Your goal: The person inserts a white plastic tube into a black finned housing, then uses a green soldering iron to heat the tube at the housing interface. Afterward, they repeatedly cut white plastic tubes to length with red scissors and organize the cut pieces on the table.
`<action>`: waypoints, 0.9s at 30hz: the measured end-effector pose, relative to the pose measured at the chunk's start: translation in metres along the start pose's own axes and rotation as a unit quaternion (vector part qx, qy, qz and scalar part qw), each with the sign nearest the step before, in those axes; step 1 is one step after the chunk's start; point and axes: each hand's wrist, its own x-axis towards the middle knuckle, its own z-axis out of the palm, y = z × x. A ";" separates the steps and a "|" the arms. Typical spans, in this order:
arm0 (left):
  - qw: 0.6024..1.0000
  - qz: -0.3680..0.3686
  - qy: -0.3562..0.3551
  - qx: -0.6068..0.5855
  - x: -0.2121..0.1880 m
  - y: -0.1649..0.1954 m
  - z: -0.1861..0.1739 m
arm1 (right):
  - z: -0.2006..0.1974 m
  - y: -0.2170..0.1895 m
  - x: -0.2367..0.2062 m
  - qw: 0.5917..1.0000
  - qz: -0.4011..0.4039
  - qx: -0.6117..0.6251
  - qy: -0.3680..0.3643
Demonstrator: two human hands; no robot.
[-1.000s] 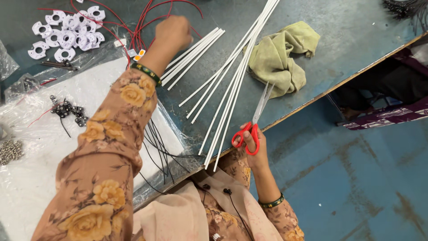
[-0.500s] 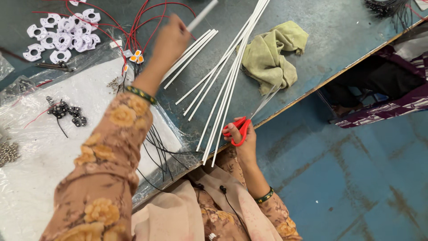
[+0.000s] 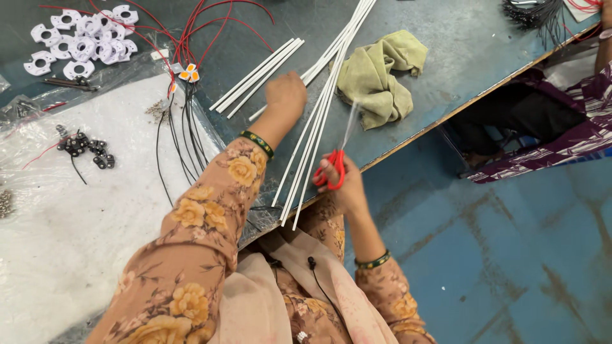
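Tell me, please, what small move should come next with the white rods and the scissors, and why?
Probably pick one rod and bring it to the blades. The left hand rests on the long white rods, and the right hand holds red scissors beside them, with nothing between the blades.

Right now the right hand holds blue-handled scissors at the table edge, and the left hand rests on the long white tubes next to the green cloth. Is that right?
Not quite: the scissors have red handles, not blue, as the head view shows. The rest stands: the right hand holds them at the table edge, and the left hand rests on the long white tubes next to the green cloth.
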 end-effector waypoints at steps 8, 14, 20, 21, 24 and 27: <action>0.993 -0.022 0.081 0.080 -0.006 -0.011 -0.014 | -0.043 -0.065 0.039 0.802 -0.116 -0.571 0.133; 0.751 -0.171 -0.307 -0.559 -0.028 -0.046 -0.033 | -0.052 -0.080 0.059 0.743 -0.214 -0.633 0.046; 0.626 -0.171 -0.266 -0.713 -0.099 -0.067 -0.041 | 0.017 -0.021 0.090 0.987 -0.070 0.058 -0.136; 0.634 -0.183 -0.253 -0.707 -0.105 -0.070 -0.041 | 0.030 -0.010 0.099 0.966 -0.037 0.157 -0.203; 0.653 -0.205 -0.237 -0.690 -0.116 -0.080 -0.038 | 0.064 0.006 0.125 0.950 0.046 0.258 -0.170; 0.663 -0.194 -0.258 -0.675 -0.120 -0.089 -0.037 | 0.083 0.010 0.129 0.941 0.042 0.275 -0.191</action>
